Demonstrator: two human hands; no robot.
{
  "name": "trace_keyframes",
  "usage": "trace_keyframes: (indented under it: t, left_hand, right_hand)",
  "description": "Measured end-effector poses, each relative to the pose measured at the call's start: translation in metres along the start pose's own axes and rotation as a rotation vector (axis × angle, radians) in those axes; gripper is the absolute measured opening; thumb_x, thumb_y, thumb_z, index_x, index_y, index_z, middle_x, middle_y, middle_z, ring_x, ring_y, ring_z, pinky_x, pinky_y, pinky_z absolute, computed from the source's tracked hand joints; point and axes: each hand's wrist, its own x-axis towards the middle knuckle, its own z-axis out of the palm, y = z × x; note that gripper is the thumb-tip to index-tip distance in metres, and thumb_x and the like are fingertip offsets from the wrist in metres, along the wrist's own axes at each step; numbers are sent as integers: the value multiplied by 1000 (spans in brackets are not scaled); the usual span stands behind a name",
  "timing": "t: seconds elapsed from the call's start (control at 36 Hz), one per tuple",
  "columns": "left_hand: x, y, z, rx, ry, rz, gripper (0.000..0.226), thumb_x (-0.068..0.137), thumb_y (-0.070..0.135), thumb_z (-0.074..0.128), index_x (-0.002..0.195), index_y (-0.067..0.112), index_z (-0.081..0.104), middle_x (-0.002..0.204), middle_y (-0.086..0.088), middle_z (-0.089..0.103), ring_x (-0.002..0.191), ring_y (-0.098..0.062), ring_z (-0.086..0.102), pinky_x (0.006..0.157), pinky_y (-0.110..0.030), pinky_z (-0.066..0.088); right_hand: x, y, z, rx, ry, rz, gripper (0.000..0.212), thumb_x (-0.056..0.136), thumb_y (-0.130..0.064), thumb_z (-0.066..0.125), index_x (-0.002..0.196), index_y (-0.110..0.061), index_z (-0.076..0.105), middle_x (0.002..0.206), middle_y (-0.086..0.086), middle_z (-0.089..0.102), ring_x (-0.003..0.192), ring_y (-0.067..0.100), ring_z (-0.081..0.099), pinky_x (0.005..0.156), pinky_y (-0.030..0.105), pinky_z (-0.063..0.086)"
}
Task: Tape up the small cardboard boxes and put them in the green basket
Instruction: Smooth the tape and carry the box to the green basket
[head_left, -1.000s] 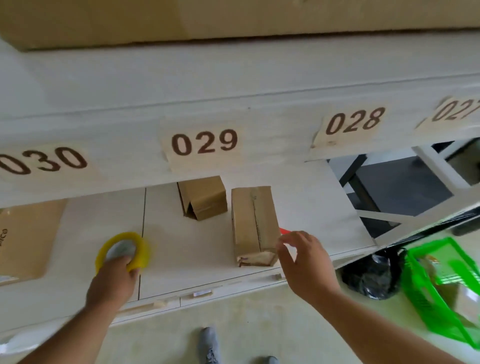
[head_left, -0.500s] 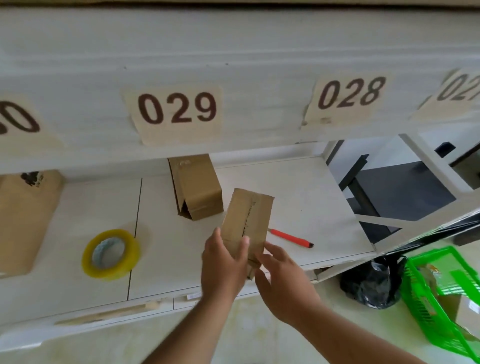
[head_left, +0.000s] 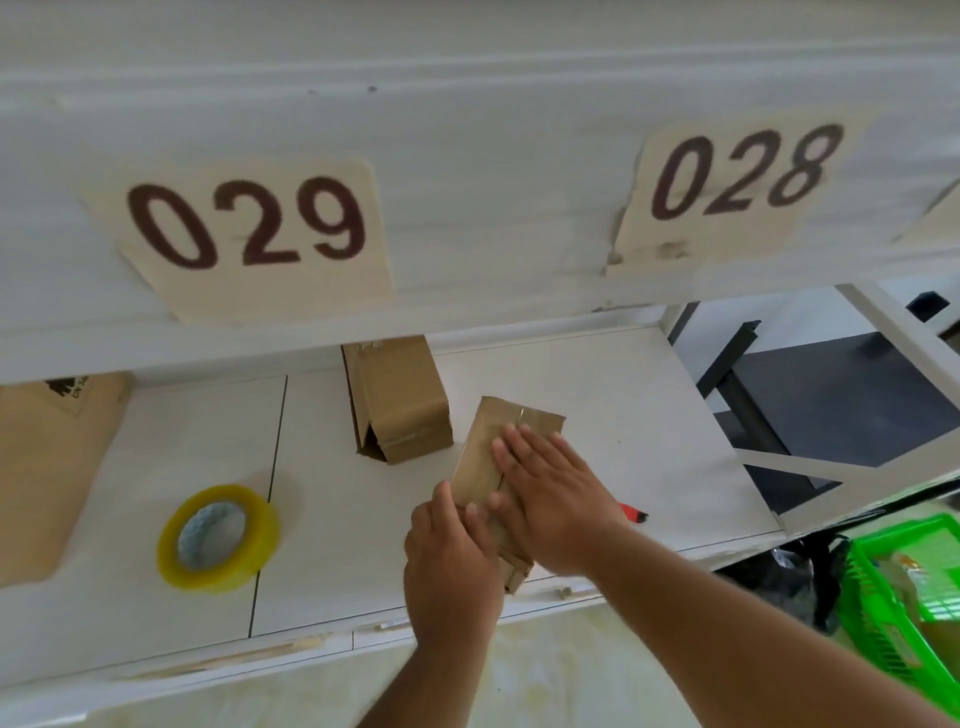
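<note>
A small cardboard box (head_left: 480, 449) lies tilted on the white shelf (head_left: 623, 415), its seam facing up. My right hand (head_left: 556, 493) presses flat on the top of the box with straight fingers. My left hand (head_left: 452, 551) grips the box's near end, thumb on top. A second small box (head_left: 397, 397) lies behind it with its near flaps open. The yellow tape roll (head_left: 221, 535) lies flat on the shelf to the left, apart from both hands. The green basket (head_left: 883, 613) stands on the floor at the lower right.
A red and black cutter (head_left: 634, 513) lies on the shelf, mostly hidden behind my right hand. A flat cardboard sheet (head_left: 47, 467) is at the far left. A black bag (head_left: 800, 577) sits on the floor beside the basket. Number labels 029 and 028 hang overhead.
My left hand left the tape roll and took the box's near end. My right hand moved from the box's side onto its top. The box turned and tilted.
</note>
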Motion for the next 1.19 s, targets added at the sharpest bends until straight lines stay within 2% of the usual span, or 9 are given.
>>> trace_keyframes:
  t: [0.19,0.28,0.39,0.5,0.61,0.72,0.89,1.03,1.19]
  left_hand:
    - [4,-1,1,-34,-23,-52,45,104,43,30,145,26,37,135,2,49,119,-21,52,83,-36,49]
    - [3,0,3,-44,-20,-58,46,103,42,31,145,26,36,136,2,48,119,-21,52,85,-36,50]
    - [3,0,3,-62,-27,-70,47,103,43,30,147,28,34,136,4,45,122,-19,50,84,-35,49]
    - [4,-2,3,-79,-26,-73,47,103,45,29,147,29,32,133,6,45,121,-17,50,83,-34,50]
    - [5,-2,6,-65,-28,-83,46,102,46,26,144,28,33,129,5,45,116,-20,54,80,-38,53]
    - [5,-2,7,-73,-23,-91,45,101,45,25,142,28,36,125,3,46,111,-22,56,75,-39,53]
    - [5,-1,7,-85,-11,-108,39,103,42,25,136,27,39,125,1,46,108,-23,56,72,-37,49]
    - [4,-1,8,-68,15,-98,42,102,45,22,131,22,42,123,-2,49,103,-24,57,65,-33,45]
    - [4,-2,6,-103,35,-84,54,97,51,12,128,22,45,120,-1,51,103,-23,58,68,-33,47]
  right_hand:
    - [41,14,-11,-43,-20,121,84,98,-70,8,161,-19,-15,169,-1,-20,155,15,-19,128,42,-7]
    - [56,11,-19,-2,-17,234,94,94,-77,7,163,-14,-3,170,8,10,157,27,10,128,43,4]
    - [71,0,-35,-25,7,401,87,94,-78,8,138,-14,47,123,8,62,113,31,61,99,44,47]
    - [77,-1,-46,-66,0,344,57,104,-61,18,114,-20,57,86,2,62,83,25,66,79,40,57]
    - [80,7,-37,4,38,335,60,103,-58,13,118,-18,54,96,3,63,89,27,62,75,40,50]
    - [68,14,-22,-46,43,193,70,102,-62,11,148,-14,36,138,11,54,124,31,51,108,48,40]
    - [22,4,-9,-167,-25,-24,75,103,-58,6,163,-14,-6,170,11,-12,156,28,-19,126,52,-7]
    - [-21,-19,-6,-95,-116,-132,61,108,-45,7,163,-19,-2,170,0,-11,155,13,-19,125,35,-15]
    - [-53,-24,-7,338,-42,-186,48,110,-28,31,158,-28,33,163,-13,32,151,-3,15,124,18,-6]
